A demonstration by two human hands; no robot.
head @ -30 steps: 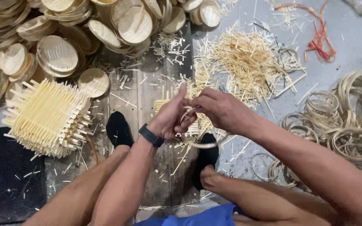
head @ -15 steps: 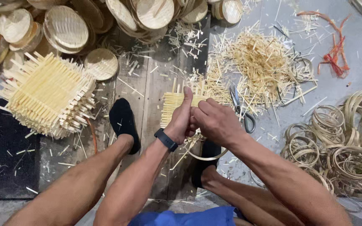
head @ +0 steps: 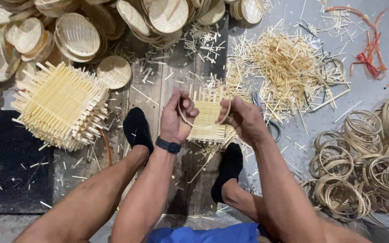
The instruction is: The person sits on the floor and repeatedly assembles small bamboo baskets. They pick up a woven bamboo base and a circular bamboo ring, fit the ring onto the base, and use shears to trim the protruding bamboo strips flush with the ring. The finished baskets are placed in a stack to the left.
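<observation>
My left hand (head: 178,118) and my right hand (head: 241,119) hold between them a small square mat of woven bamboo strips (head: 206,121) with a thin bamboo ring (head: 183,118) laid around it. Both hands grip the ring's edges, one on each side, over the wooden boards (head: 172,81). A black band sits on my left wrist. My feet in black socks rest left and right below the mat.
A stack of square woven mats (head: 61,105) lies at left. Round woven lids (head: 77,33) pile up along the top. Cut bamboo slivers (head: 284,67) heap at upper right, bamboo rings (head: 365,175) at right, red string (head: 370,54) far right, scissors (head: 271,126) beside my right hand.
My hands have drawn apart to the mat's two sides, and the ring now shows around the mat. The view has shifted slightly.
</observation>
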